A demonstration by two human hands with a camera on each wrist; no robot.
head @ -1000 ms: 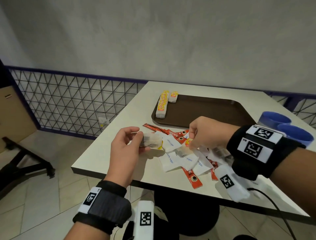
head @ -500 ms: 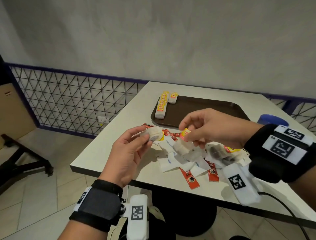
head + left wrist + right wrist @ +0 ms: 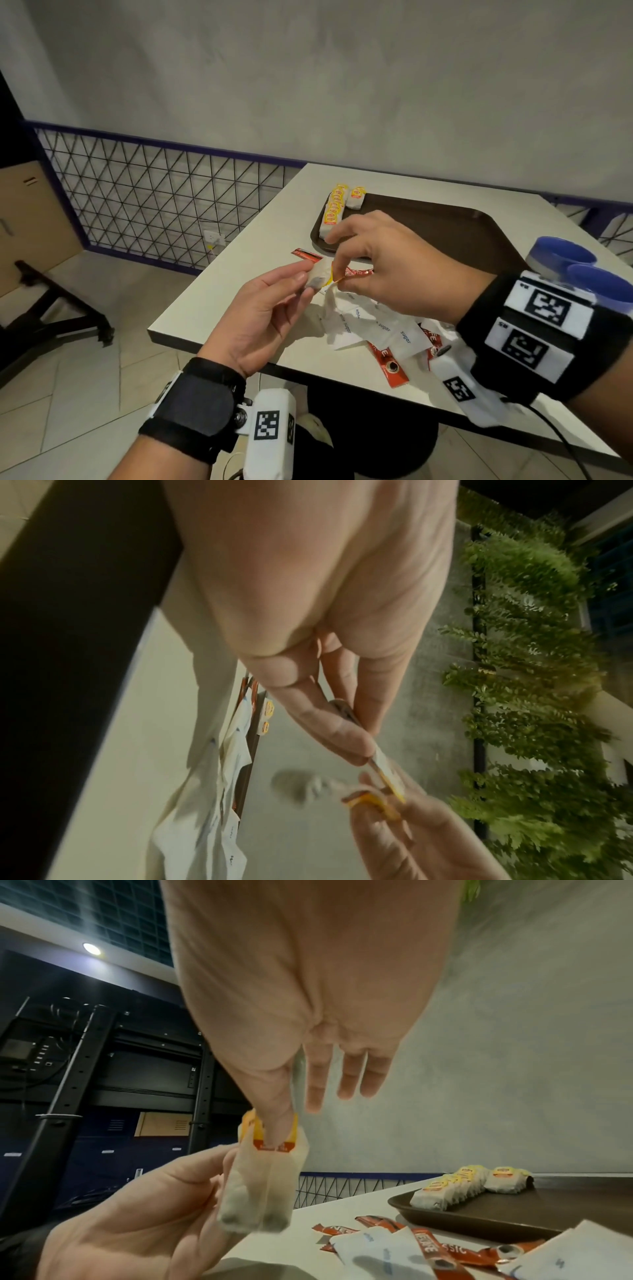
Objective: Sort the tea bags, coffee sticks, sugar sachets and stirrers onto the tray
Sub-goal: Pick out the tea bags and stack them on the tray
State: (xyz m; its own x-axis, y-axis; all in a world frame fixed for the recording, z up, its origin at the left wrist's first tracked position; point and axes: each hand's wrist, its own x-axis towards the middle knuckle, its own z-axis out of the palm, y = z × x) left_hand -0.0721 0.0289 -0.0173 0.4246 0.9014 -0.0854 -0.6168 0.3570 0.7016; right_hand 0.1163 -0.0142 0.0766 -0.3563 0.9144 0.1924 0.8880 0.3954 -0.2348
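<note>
Above the table's near left edge my left hand pinches a white tea bag between thumb and fingers. Close against it, my right hand pinches a second tea bag by its yellow tag, the pouch hanging below. The brown tray lies behind the hands, with a row of tea bags along its left end. White sugar sachets and red coffee sticks lie mixed in a pile on the table under my right wrist. No stirrers show.
Two blue cups stand right of the tray, near my right wrist. A wire mesh fence runs along the floor left of the table. A grey wall rises behind the table's far edge.
My right hand lifted a tea bag out of the pile and carried it left to the bag in my left hand. Both hands rose a little and came together.
</note>
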